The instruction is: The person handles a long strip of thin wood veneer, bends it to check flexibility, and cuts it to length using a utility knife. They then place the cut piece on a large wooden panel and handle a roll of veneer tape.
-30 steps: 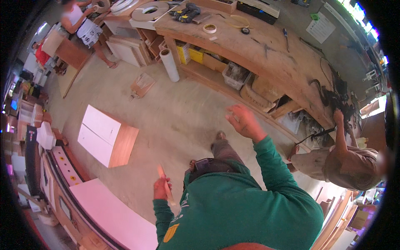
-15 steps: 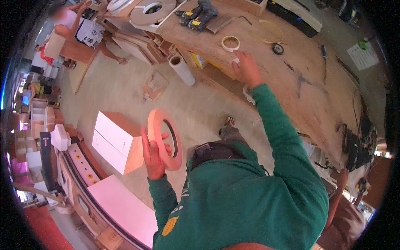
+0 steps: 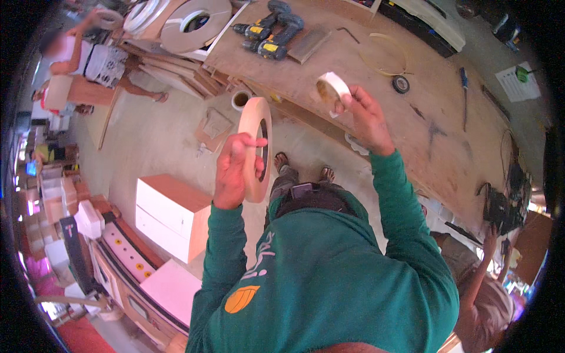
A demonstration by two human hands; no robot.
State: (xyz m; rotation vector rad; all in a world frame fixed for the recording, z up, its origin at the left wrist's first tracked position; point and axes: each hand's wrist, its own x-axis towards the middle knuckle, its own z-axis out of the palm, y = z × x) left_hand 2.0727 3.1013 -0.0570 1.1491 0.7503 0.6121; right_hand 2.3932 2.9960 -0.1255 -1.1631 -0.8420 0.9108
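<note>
My left hand point(image 3: 231, 167) is closed on a wide, thin roll of cream edge banding point(image 3: 253, 117), its fingers reaching through the dark core. The roll stands upright above the floor, in front of my body. Over the front edge of the workbench point(image 3: 435, 156), my right hand point(image 3: 369, 120) pinches a small roll of masking tape point(image 3: 336, 84) by its near side. This tape roll is tilted, with its pale outer face and brownish inside showing.
Two cordless drills point(image 3: 271, 35), a wood block point(image 3: 309, 46), a hex key point(image 3: 348, 35), a black tape roll point(image 3: 401, 85) and a screwdriver point(image 3: 464, 88) lie on the bench. A white-fronted cabinet point(image 3: 168, 215) stands on the floor at left. Other people are at far left and lower right.
My right hand has picked the masking tape roll up off the bench. My left hand has risen with the edge banding roll, moving up and slightly right.
</note>
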